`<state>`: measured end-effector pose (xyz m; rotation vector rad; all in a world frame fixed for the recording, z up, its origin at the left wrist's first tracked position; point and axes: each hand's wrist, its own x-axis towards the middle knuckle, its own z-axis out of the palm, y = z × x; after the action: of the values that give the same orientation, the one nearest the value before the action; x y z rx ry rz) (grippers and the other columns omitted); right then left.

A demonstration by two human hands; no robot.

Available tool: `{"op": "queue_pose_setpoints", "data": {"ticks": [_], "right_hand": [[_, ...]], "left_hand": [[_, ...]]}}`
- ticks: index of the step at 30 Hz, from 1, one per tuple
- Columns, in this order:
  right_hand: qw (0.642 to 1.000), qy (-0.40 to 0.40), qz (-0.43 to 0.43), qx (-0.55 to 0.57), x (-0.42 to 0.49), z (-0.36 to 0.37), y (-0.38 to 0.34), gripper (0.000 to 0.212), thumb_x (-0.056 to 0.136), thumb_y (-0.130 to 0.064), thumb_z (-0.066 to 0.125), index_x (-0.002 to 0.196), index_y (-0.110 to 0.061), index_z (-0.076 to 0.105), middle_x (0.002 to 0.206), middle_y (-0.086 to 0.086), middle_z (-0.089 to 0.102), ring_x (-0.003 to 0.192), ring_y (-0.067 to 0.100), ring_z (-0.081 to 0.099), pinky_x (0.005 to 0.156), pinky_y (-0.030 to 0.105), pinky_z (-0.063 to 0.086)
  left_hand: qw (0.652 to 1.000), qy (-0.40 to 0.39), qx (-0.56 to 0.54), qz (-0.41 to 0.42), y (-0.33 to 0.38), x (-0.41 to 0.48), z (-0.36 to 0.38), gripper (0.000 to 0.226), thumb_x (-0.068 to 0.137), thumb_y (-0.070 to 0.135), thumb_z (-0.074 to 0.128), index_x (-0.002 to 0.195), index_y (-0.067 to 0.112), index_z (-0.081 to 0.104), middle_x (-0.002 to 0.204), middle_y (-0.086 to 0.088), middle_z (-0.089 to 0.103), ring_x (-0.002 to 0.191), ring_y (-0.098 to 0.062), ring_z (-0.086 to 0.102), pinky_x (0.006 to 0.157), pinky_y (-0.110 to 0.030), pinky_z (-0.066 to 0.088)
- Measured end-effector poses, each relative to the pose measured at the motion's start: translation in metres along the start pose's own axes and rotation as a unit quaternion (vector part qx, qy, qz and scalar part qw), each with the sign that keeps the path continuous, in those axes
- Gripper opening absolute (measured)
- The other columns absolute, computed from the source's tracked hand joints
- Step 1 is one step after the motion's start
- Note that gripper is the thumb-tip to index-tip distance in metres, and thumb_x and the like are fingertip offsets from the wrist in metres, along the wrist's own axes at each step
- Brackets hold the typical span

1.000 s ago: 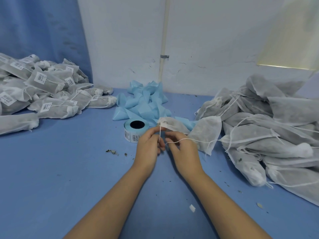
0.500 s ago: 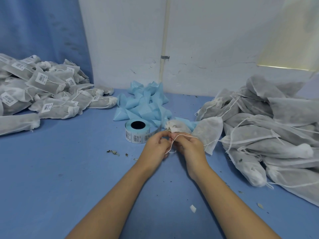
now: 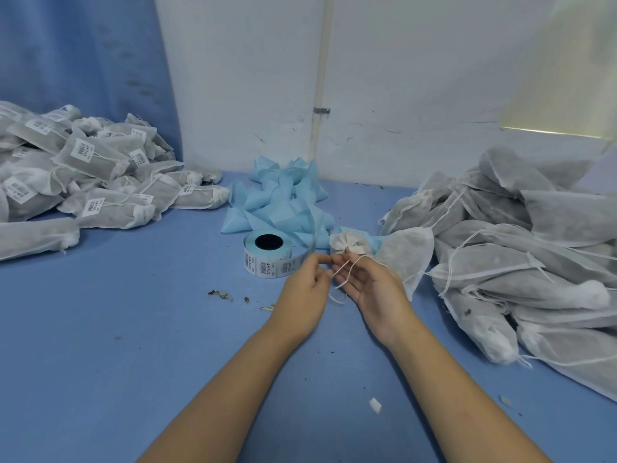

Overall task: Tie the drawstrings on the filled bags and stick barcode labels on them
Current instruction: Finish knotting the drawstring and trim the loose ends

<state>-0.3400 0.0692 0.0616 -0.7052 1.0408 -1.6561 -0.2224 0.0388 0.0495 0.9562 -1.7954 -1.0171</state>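
We find the bag being tied lying on the blue counter, just beyond the fingertips. Its mouth is gathered into a puckered white rosette that faces us. The white drawstring runs from that mouth down between the two hands, and a loose end hangs below them.

The left hand pinches the drawstring between thumb and forefinger, its other fingers curled in. The right hand has its palm turned towards the left hand and its fingers stretched out and relaxed. A loop of the drawstring lies across them.

Just left of the bag stands the roll of barcode labels, its free end trailing towards the left hand. Behind the roll and the bag we see a heap of pale blue backing paper.

To the right, touching the bag's side, is a flatter white bag, and past it a big pile of bags without labels, their strings loose. Well apart at far left is a pile of tied bags with barcode labels.

A few dry crumbs lie on the counter near the left hand, and a white scrap lies between the forearms.
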Motion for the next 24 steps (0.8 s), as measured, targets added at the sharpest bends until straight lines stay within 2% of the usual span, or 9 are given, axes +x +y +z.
{"op": "queue_pose_setpoints", "data": {"ticks": [3,5,7,9,11,13,16,20,24], "right_hand": [[0.998,-0.012,-0.017,-0.058,0.001,0.0,-0.001,0.017,0.095,-0.008,0.05,0.09,-0.007,0.066,0.079,0.003,0.072,0.078,0.012,0.067,0.076,0.022,0.053],[0.987,0.029,-0.06,-0.147,0.002,0.001,0.001,0.018,0.092,-0.006,0.052,0.083,-0.011,0.066,0.069,-0.002,0.066,0.066,0.008,0.058,0.065,0.016,0.048],[0.969,0.055,-0.098,-0.222,0.002,0.002,0.002,0.02,0.091,-0.005,0.052,0.075,-0.013,0.062,0.059,-0.007,0.058,0.056,0.002,0.049,0.054,0.011,0.041],[0.941,0.053,-0.14,-0.304,0.002,-0.001,0.003,0.023,0.092,-0.005,0.052,0.071,-0.015,0.054,0.056,-0.009,0.05,0.052,0.0,0.042,0.051,0.011,0.034],[0.906,0.044,-0.174,-0.384,0.002,-0.003,0.004,0.025,0.093,-0.009,0.052,0.07,-0.017,0.049,0.058,-0.009,0.044,0.053,0.001,0.037,0.053,0.014,0.032],[0.881,0.051,-0.189,-0.43,0.001,-0.003,0.005,0.025,0.095,-0.013,0.05,0.071,-0.02,0.045,0.06,-0.009,0.043,0.055,0.002,0.038,0.055,0.019,0.031],[0.838,0.059,-0.225,-0.493,-0.001,0.0,0.007,0.026,0.097,-0.015,0.043,0.072,-0.018,0.04,0.065,-0.006,0.043,0.061,0.01,0.038,0.059,0.03,0.029],[0.754,0.063,-0.29,-0.586,-0.006,0.004,0.007,0.017,0.095,-0.01,0.043,0.079,-0.014,0.042,0.076,-0.001,0.045,0.073,0.018,0.038,0.063,0.031,0.026],[0.723,0.07,-0.321,-0.607,-0.011,0.006,0.003,0.013,0.092,-0.004,0.047,0.08,-0.011,0.047,0.08,0.003,0.047,0.079,0.021,0.039,0.067,0.029,0.025]], "left_hand": [[0.987,0.042,0.133,0.079,0.0,-0.002,-0.002,0.02,0.1,0.017,0.042,0.11,0.011,0.058,0.088,0.002,0.054,0.081,-0.008,0.048,0.071,-0.015,0.035],[0.962,0.023,0.241,0.127,-0.003,-0.002,-0.005,0.024,0.101,0.018,0.04,0.109,0.007,0.06,0.1,-0.004,0.052,0.095,-0.016,0.048,0.082,-0.025,0.038],[0.933,0.027,0.33,0.141,-0.003,-0.002,-0.007,0.025,0.101,0.019,0.041,0.103,0.006,0.061,0.098,-0.009,0.051,0.094,-0.023,0.049,0.078,-0.035,0.04],[0.908,0.056,0.381,0.166,0.001,-0.004,-0.008,0.019,0.097,0.015,0.049,0.091,0.004,0.064,0.086,-0.011,0.052,0.08,-0.029,0.051,0.064,-0.037,0.038],[0.899,0.093,0.382,0.191,0.005,-0.006,-0.007,0.011,0.087,0.006,0.063,0.076,0.003,0.064,0.073,-0.012,0.053,0.064,-0.031,0.051,0.053,-0.034,0.034],[0.899,0.126,0.369,0.2,0.006,-0.007,-0.008,0.011,0.08,0.002,0.069,0.071,0.003,0.064,0.073,-0.013,0.056,0.06,-0.03,0.052,0.05,-0.032,0.034],[0.901,0.139,0.35,0.216,0.008,-0.007,-0.008,0.007,0.08,0.001,0.07,0.074,0.004,0.066,0.088,-0.013,0.064,0.065,-0.03,0.057,0.051,-0.032,0.039],[0.906,0.094,0.323,0.257,0.01,-0.01,-0.004,0.003,0.079,-0.002,0.067,0.079,0.001,0.068,0.11,-0.015,0.067,0.071,-0.032,0.063,0.055,-0.035,0.048],[0.924,0.08,0.282,0.246,0.011,-0.011,-0.001,0.019,0.088,0.002,0.058,0.103,0.002,0.069,0.128,-0.009,0.061,0.08,-0.033,0.066,0.058,-0.037,0.052]]}}
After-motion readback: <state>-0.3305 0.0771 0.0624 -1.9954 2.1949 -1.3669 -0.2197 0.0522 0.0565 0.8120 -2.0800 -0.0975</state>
